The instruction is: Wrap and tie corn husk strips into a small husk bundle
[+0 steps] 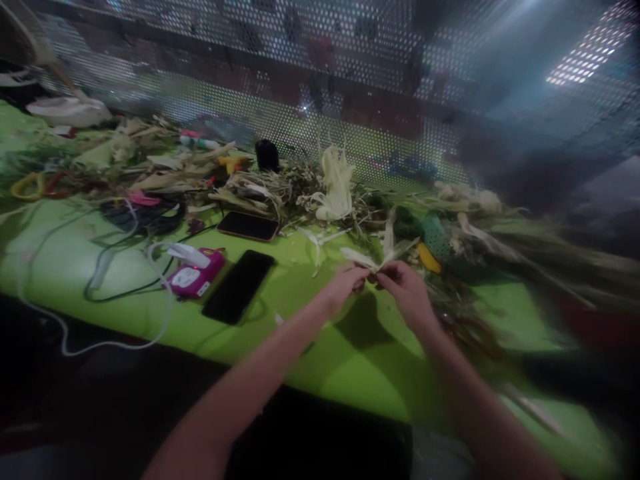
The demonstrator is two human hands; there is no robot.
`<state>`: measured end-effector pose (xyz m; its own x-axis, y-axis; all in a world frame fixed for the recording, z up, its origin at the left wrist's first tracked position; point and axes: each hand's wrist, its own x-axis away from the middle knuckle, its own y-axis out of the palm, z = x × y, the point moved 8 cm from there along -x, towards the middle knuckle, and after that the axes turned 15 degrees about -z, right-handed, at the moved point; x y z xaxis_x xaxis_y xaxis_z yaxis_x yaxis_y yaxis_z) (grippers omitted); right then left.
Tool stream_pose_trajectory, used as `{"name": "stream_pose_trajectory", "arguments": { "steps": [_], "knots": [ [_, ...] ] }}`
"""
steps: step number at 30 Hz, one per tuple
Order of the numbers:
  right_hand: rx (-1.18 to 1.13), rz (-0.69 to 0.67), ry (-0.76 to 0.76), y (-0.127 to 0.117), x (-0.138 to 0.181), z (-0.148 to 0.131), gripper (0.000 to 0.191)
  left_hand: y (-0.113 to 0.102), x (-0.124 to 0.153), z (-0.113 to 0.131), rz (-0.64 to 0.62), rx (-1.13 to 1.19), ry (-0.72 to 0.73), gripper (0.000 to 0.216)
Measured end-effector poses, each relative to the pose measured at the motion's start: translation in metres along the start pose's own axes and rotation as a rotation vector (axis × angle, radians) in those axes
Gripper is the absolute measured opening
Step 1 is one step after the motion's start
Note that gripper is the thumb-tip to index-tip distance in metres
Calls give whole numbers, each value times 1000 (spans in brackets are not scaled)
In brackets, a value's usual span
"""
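While the left hand (345, 285) and right hand (407, 288) pinch a husk strip (381, 257), a hard tug might tear it. Blur hides the exact grip.

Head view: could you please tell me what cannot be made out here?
- Head view: base of the husk strips, hidden by the fingers of the left hand and right hand.
- Head view: stalks on the right of the table, motion-blurred.
- Head view: black phone screen, dark, unreadable.
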<state>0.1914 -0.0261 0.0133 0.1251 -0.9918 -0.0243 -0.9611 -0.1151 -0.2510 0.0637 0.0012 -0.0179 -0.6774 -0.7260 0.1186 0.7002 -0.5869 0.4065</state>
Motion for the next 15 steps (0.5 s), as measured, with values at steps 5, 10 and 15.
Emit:
{"name": "stream_pose_trajectory", "arguments": {
  "steps": [5,10,15],
  "knots": [
    [123,37,-39,-7,3,-6,21,-3,-1,-2,-13,13,-24,23],
    [155,65,-37,-13,4,-11,25,-6,-1,-2,50,187,7,21],
    [-20,-55,69,-6,0,-3,30,-12,-1,-2,98,250,9,19]
  ]
}}
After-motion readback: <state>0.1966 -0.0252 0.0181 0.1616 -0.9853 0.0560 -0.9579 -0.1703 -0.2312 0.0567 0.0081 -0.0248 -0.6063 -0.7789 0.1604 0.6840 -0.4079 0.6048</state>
